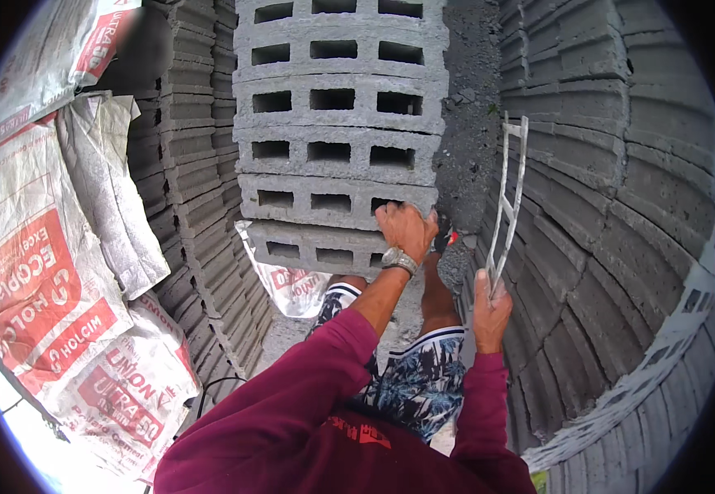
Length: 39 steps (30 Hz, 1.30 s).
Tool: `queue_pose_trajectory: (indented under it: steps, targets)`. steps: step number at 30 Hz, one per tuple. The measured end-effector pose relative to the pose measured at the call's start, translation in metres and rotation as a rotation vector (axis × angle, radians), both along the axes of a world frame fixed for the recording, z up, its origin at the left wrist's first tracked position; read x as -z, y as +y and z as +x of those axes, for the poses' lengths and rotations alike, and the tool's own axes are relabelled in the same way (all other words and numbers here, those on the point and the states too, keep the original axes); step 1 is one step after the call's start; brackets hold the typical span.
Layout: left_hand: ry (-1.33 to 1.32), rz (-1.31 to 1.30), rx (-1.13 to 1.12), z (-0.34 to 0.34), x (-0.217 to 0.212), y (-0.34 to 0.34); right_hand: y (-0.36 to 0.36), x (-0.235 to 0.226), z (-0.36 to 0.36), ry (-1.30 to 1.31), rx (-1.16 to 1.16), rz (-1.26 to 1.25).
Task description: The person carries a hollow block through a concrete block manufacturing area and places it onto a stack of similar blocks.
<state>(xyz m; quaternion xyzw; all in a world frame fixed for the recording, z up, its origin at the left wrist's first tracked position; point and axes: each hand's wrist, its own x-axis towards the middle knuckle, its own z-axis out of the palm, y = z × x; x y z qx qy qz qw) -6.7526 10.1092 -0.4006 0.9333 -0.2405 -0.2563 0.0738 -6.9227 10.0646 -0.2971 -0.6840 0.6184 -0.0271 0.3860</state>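
Observation:
A row of grey hollow concrete blocks (337, 110), each with three rectangular holes, runs away from me. My left hand (407, 231), with a metal watch (399, 260) on its wrist, is on one of the nearer blocks (310, 198). Its fingers curl at that block's right-hand hole and the thumb lies toward the end; the fingertips are partly hidden. At the right, my right hand (491, 311) is closed around the lower end of a narrow, whitish, ladder-like frame (508, 194). The frame stands up from my grip, apart from the row.
Stacked blocks form a wall on the right (571, 206) and another on the left (197, 189). Red-and-white cement sacks (106, 362) hang over the left stack. Another sack (291, 290) lies by my legs. Grey gritty ground (470, 123) runs beside the row.

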Motion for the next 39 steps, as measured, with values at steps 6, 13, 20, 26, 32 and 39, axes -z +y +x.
queue_pose_trajectory:
  steps: [6, 13, 20, 26, 32, 39]
  targets:
    - [-0.024, -0.134, -0.042, 0.002, 0.004, 0.007, -0.056, 0.004, 0.055, -0.150, -0.014, 0.054]
    - [-0.087, -0.130, -0.075, 0.006, 0.010, 0.006, -0.073, -0.035, 0.107, -0.574, 0.048, 0.165]
    - [-0.102, -0.208, -0.105, -0.008, 0.000, 0.015, -0.075, -0.027, 0.055, -0.513, 0.052, 0.089]
    - [-0.056, -0.074, -0.083, -0.011, 0.002, 0.023, -0.050, -0.024, 0.039, -0.417, 0.213, 0.169]
    - [-0.017, -0.025, -0.061, -0.003, 0.011, 0.007, -0.044, -0.007, 0.026, -0.317, 0.126, -0.006]
    - [-0.175, -0.070, -0.036, -0.025, 0.023, 0.016, -0.045, -0.009, 0.002, -0.262, 0.225, 0.208]
